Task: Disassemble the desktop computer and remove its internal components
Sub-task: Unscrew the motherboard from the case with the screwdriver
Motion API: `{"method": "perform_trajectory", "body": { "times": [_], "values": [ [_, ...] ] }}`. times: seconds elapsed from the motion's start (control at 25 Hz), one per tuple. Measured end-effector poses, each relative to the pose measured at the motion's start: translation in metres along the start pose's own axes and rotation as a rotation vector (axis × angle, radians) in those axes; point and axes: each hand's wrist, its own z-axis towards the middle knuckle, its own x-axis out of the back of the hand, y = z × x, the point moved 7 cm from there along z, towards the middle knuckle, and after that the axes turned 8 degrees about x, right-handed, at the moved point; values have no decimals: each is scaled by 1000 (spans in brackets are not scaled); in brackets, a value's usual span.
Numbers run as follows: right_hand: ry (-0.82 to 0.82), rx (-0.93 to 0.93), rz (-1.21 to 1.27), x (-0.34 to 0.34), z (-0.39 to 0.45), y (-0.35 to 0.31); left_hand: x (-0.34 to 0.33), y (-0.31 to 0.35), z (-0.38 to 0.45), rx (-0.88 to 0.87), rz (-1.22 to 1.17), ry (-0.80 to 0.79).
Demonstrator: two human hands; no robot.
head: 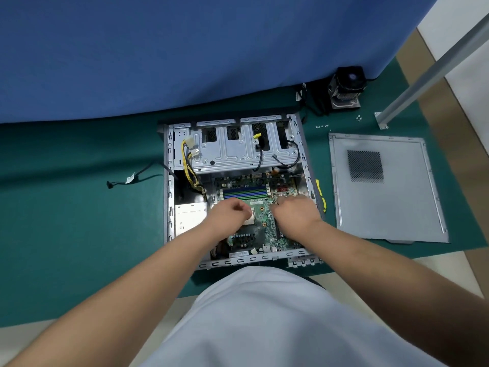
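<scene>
The open computer case (169, 181) lies on a green mat (79, 207), motherboard (260, 207) inside. Both hands, left (231, 211) and right (295, 211), curl over the board; what they hold cannot be told. The side panel (383, 197) lies right, a blue partition (185, 49) behind.

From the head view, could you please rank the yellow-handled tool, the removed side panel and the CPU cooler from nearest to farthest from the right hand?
From the right hand:
1. Yellow-handled tool, just right of the case wall.
2. Side panel, flat on the mat, further right.
3. CPU cooler, far back by the blue partition.
</scene>
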Motion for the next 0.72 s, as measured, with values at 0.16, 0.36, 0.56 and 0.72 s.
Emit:
{"method": "perform_trajectory", "body": {
  "times": [0.16, 0.36, 0.56, 0.72],
  "values": [
    [-242, -318, 410, -26, 9, -2, -22, -23, 25, 282, -100, 28],
    [-195, -475, 563, -43, 10, 1, -28, -47, 33, 363, -97, 6],
    [-177, -567, 620, -54, 12, 11, -31, -52, 36, 392, -104, -30],
    [-163, -593, 607, -56, 15, 13, -31, -53, 36, 411, -165, -29]
  ]
}}
